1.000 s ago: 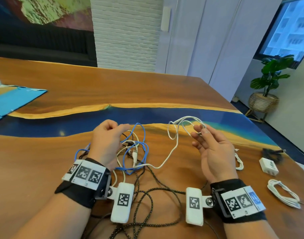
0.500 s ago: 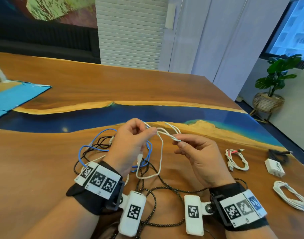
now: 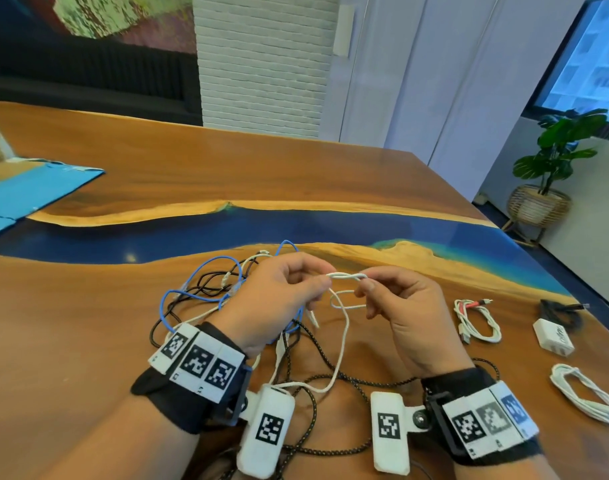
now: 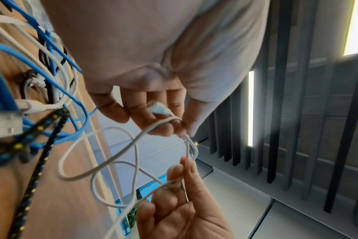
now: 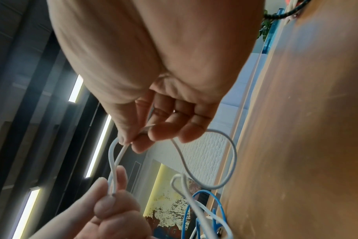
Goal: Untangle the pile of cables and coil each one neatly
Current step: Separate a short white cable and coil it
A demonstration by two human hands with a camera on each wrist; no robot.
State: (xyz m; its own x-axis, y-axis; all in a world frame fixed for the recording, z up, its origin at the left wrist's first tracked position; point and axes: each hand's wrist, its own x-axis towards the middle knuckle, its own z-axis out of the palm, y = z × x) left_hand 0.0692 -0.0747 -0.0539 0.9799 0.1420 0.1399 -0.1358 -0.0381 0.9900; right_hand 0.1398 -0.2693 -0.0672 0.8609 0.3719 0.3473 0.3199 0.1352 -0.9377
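— Between the two hands, what was being held?

— A thin white cable (image 3: 346, 276), folded into a short doubled length. The left hand (image 3: 279, 299) pinched one end of the fold between thumb and fingertips, and the right hand (image 3: 403, 306) pinched the other end the same way, both hands raised off the table (image 3: 88, 323).

— And below the pinch?

— The same cable hung in a loose loop under the fingers, then trailed down toward the person's wrists, crossing a black braided cable (image 3: 310, 407) that lay on the wood.

— Where was the pile?

— Just behind and under the left hand: a blue cable (image 3: 195, 296), a thin black cable (image 3: 206, 284) and more white strands, all crossed over one another on the table.

— Anything out past the right hand?

— A coiled white-and-red cable (image 3: 476, 320) lay just beside it, then a white charger block (image 3: 552, 337) with a dark cable behind it, and another white coil (image 3: 583, 393) nearer the table's edge.
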